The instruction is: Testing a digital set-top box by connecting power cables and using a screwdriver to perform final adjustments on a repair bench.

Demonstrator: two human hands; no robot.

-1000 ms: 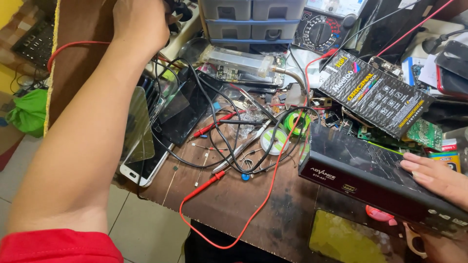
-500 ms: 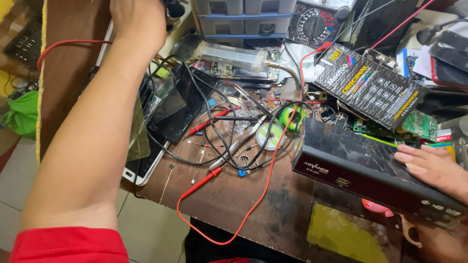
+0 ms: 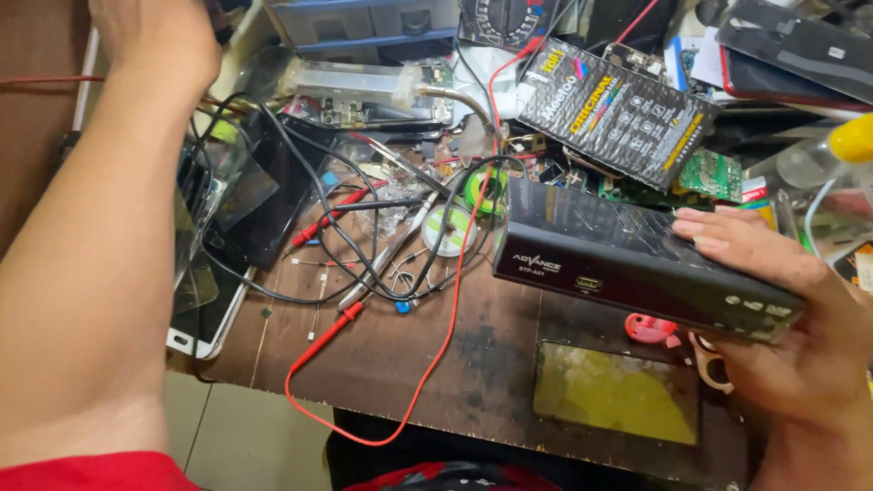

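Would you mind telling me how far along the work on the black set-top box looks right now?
Early. The black set-top box is closed, gripped by the right hand. The left hand reaches up to the shelf edge; what it holds is hidden. The red probe lead lies unused on the workbench, so opening and testing remain.

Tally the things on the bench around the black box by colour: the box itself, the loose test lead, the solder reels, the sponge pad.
Black set-top box: 1
Red test lead: 1
Green solder reels: 1
White solder reels: 1
Yellow sponge pad: 1
Total: 5
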